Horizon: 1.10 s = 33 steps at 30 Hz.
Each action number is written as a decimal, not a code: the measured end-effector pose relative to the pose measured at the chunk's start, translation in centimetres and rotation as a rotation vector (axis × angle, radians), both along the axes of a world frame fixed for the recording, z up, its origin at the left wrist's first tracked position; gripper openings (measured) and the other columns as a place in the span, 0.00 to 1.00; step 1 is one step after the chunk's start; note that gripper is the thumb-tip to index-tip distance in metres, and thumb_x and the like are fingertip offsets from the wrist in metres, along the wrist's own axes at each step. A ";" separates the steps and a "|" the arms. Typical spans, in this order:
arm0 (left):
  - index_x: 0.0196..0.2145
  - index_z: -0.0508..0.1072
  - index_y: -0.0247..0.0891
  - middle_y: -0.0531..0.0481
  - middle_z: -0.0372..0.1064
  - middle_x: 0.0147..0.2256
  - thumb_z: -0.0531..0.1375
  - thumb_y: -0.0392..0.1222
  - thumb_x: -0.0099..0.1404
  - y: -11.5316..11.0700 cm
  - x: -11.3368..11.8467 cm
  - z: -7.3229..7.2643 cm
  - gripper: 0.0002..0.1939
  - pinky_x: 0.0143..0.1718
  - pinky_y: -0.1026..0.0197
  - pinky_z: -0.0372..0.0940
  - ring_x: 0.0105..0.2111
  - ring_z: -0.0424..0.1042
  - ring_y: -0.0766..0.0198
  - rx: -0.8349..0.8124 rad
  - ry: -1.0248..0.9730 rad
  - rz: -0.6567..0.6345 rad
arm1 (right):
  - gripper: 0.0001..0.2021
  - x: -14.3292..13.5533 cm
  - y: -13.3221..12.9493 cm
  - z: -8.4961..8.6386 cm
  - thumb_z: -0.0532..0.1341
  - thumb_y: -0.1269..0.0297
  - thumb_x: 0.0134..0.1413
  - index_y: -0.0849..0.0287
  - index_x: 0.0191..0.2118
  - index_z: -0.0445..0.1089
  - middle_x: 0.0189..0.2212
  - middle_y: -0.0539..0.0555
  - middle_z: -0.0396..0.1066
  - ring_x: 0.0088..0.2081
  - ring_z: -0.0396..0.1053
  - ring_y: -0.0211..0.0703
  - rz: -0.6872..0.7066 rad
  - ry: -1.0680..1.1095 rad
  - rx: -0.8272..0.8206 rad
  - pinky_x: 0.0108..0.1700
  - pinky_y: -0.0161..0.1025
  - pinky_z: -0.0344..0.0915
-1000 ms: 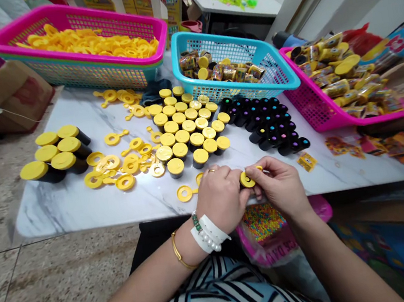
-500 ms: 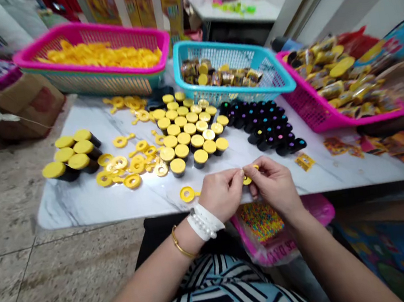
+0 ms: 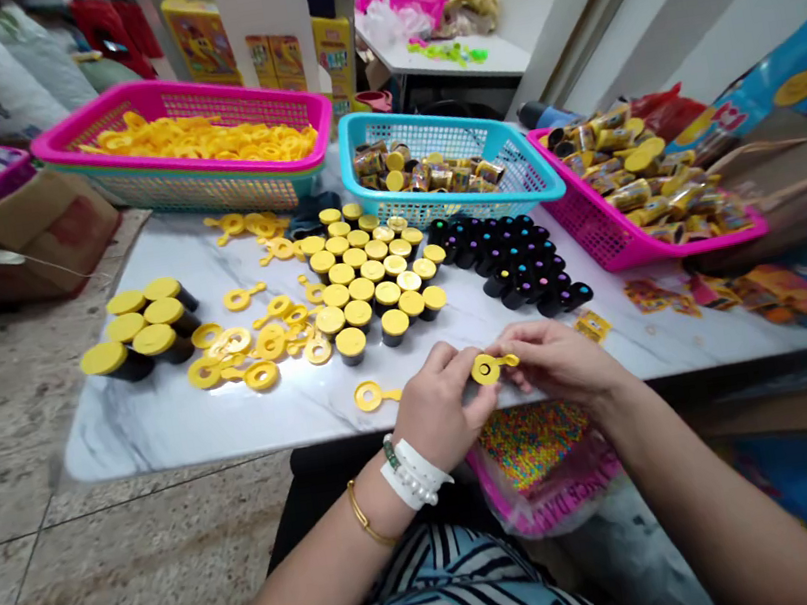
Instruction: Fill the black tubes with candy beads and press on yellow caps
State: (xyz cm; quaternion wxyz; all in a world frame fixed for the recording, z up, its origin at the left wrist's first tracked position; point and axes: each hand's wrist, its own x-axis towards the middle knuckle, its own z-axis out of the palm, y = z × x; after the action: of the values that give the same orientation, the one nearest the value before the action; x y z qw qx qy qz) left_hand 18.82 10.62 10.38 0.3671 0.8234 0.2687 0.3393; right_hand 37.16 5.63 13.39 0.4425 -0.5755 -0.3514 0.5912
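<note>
Between my two hands, just over the table's front edge, is a yellow ring-shaped cap [image 3: 485, 369] with a tab; its centre hole looks dark. My left hand [image 3: 439, 408] is closed around the cap's left side, thumb below it. The fingers of my right hand [image 3: 556, 361] pinch near the tab on the right. Whether something lies beneath the cap is hidden. A loose yellow cap [image 3: 369, 396] lies left of my left hand. Beyond it stand several black tubes with yellow lids [image 3: 360, 289]. Several black tubes with coloured dots [image 3: 519, 260] stand behind my right hand.
More yellow ring caps [image 3: 269, 341] and a small group of lidded tubes [image 3: 148, 320] are at left. Behind stand a pink basket [image 3: 47, 148], a blue basket [image 3: 544, 182] and another pink basket [image 3: 591, 234]. A pink tray of coloured beads [image 3: 531, 445] sits below the table edge.
My fingers have shifted apart from the cap's top, so its ring and tab now show. The left hand has turned a little. The whole view has shifted slightly.
</note>
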 end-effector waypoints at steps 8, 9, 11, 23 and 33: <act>0.41 0.71 0.37 0.52 0.63 0.32 0.56 0.43 0.66 0.0 0.5 0.1 0.10 0.29 0.63 0.65 0.27 0.65 0.67 0.001 0.138 0.019 | 0.19 1.8 1.3 -0.7 0.69 0.53 0.49 0.63 0.40 0.70 0.28 0.52 0.75 0.22 0.73 0.35 0.219 0.226 -0.066 0.24 0.31 0.70; 0.41 0.71 0.37 0.51 0.64 0.32 0.55 0.43 0.66 0.0 0.5 0.2 0.10 0.29 0.63 0.65 0.28 0.65 0.66 0.002 0.159 0.010 | 0.20 2.0 1.2 -0.8 0.69 0.54 0.49 0.63 0.42 0.70 0.28 0.52 0.75 0.23 0.74 0.36 0.227 0.237 -0.074 0.25 0.32 0.71; 0.41 0.70 0.37 0.51 0.64 0.33 0.54 0.44 0.67 0.0 0.5 0.3 0.10 0.29 0.64 0.65 0.28 0.66 0.66 0.000 0.202 0.005 | 0.18 2.3 1.2 -0.6 0.69 0.56 0.52 0.63 0.43 0.69 0.26 0.52 0.75 0.23 0.74 0.37 0.250 0.235 -0.104 0.25 0.31 0.71; 0.40 0.70 0.38 0.49 0.67 0.35 0.56 0.44 0.67 0.6 0.8 0.9 0.09 0.31 0.59 0.67 0.32 0.69 0.60 -0.157 0.410 -0.075 | 0.12 -1.0 2.1 3.8 0.62 0.55 0.59 0.57 0.39 0.62 0.24 0.46 0.67 0.22 0.68 0.32 0.333 -0.391 -0.226 0.23 0.28 0.66; 0.39 0.74 0.36 0.47 0.70 0.34 0.61 0.44 0.64 0.6 0.7 0.6 0.10 0.38 0.59 0.67 0.36 0.72 0.58 -0.124 0.363 -0.015 | 0.16 -0.9 0.9 1.0 0.62 0.50 0.57 0.55 0.40 0.59 0.16 0.40 0.63 0.14 0.63 0.34 0.260 -0.202 -0.160 0.18 0.31 0.63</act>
State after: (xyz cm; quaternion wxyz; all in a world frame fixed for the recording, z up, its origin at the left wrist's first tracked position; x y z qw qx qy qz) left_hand 19.50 11.21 10.99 0.3654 0.8487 0.3448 0.1653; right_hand 36.29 6.55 14.39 0.2776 -0.6150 -0.4172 0.6088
